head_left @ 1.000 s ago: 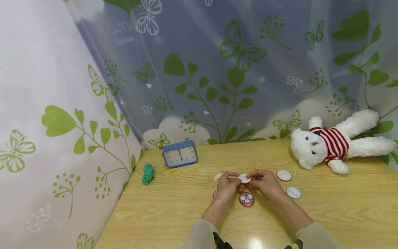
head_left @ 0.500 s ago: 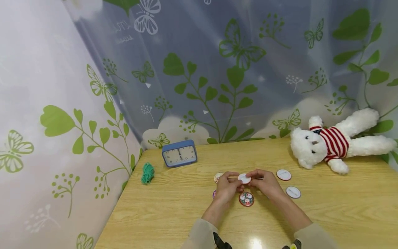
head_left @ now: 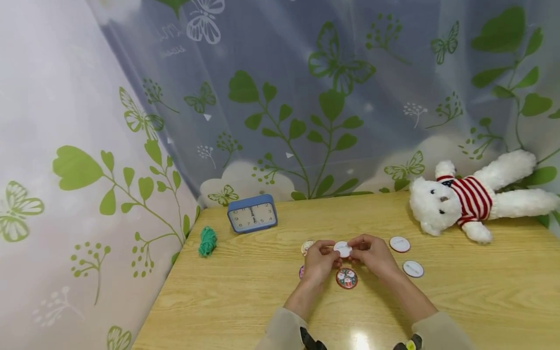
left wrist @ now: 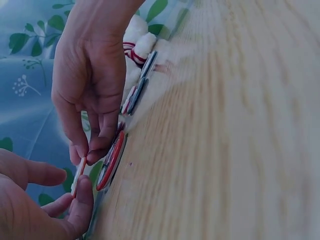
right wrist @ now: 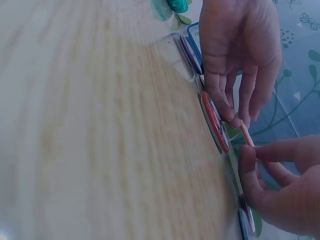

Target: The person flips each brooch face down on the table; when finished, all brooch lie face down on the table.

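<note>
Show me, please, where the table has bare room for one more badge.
The wooden table is bare left of the left hand, nearer than the green yarn and blue desk clock; also between the clock and the teddy bear. Around this and the right hand, it is crowded: a pinched badge, a patterned badge, more badges on both sides.

Clock (head_left: 252, 214) is showing blue. Left of clock: yarn (head_left: 207, 241) is showing green. Right of clock: held badge (head_left: 343, 249) is showing white, red-edged; 2 loose badges (head_left: 400, 244) are showing white; white bear (head_left: 470, 200) is wearing red-white stripes. Behind clock: curtain (head_left: 280, 48) is displaying green leaves.
</note>
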